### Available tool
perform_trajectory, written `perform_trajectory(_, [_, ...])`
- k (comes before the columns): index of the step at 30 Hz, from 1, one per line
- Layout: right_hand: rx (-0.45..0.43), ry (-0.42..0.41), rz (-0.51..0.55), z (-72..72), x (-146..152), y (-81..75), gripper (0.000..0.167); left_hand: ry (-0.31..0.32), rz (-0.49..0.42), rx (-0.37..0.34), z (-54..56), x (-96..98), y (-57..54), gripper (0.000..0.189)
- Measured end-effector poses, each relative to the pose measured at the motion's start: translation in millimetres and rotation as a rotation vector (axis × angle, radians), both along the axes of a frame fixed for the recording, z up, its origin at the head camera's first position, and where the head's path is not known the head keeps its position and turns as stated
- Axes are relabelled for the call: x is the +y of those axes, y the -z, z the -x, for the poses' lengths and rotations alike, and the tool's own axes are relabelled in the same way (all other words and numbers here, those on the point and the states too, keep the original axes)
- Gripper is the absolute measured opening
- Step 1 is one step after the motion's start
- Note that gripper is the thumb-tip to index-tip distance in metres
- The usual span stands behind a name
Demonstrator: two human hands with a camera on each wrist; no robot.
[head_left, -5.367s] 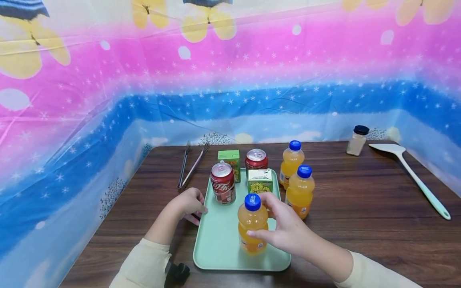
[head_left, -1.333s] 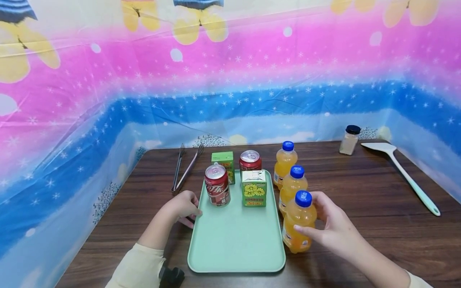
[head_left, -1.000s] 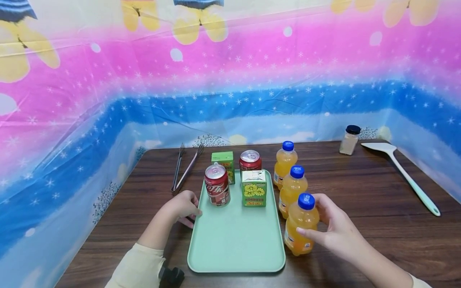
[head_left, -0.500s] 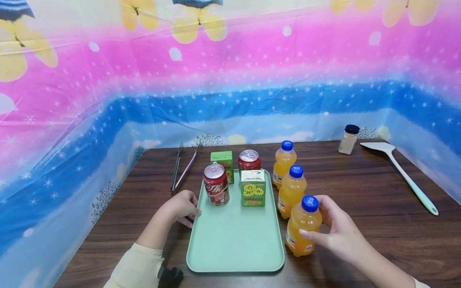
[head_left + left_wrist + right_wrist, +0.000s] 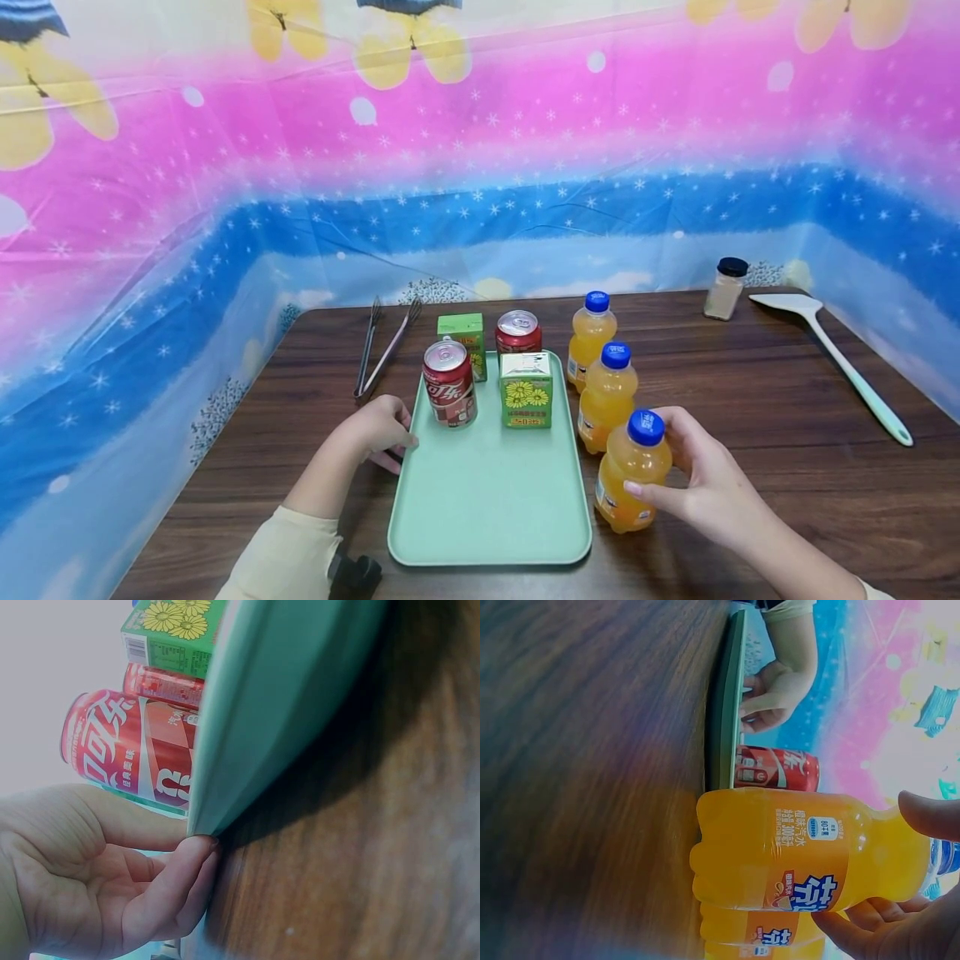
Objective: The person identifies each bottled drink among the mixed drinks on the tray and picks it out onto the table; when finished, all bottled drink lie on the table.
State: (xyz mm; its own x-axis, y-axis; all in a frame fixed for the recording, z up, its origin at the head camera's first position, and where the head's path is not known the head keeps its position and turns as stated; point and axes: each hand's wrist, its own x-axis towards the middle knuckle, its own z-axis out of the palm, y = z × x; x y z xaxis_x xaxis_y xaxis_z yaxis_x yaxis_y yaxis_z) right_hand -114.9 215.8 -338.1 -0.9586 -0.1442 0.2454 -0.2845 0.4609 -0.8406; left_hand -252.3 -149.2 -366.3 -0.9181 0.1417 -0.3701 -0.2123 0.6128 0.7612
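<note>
My left hand (image 5: 381,432) pinches the left rim of a pale green tray (image 5: 487,508) between thumb and fingers; the left wrist view shows thumb and fingertips at the rim. On the tray stand a red cola can (image 5: 450,392) and a green drink carton (image 5: 527,396). Behind them are a second cola can (image 5: 518,333) and another carton (image 5: 462,337), both partly hidden. Right of the tray, my right hand (image 5: 708,479) grips an orange soda bottle (image 5: 810,851) with a blue cap, upright at table level. Two matching bottles, a middle one (image 5: 606,400) and a far one (image 5: 591,342), line up behind it.
Metal tongs (image 5: 382,358) lie left of the tray's far end. At the back right stand a black-lidded spice jar (image 5: 723,292) and a pale green spatula (image 5: 847,358) lying flat. A patterned cloth (image 5: 480,208) surrounds the dark wooden table (image 5: 750,400).
Over five seconds, my right hand has carried the soda bottle from above the tray to its right side. In the last second it shifted slightly right and nearer. My left hand keeps its place.
</note>
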Motion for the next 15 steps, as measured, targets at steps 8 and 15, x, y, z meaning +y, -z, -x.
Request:
perform_trajectory(8, [0.020, 0.006, -0.018, -1.0, -0.5, 0.7, 0.054, -0.007, 0.008, -0.011, 1.3, 0.7, -0.2, 0.020])
perform_trajectory(15, [0.025, -0.016, -0.044, 0.5, 2.2, 0.4, 0.056, -0.015, 0.023, -0.018, 2.5, 1.4, -0.9, 0.020])
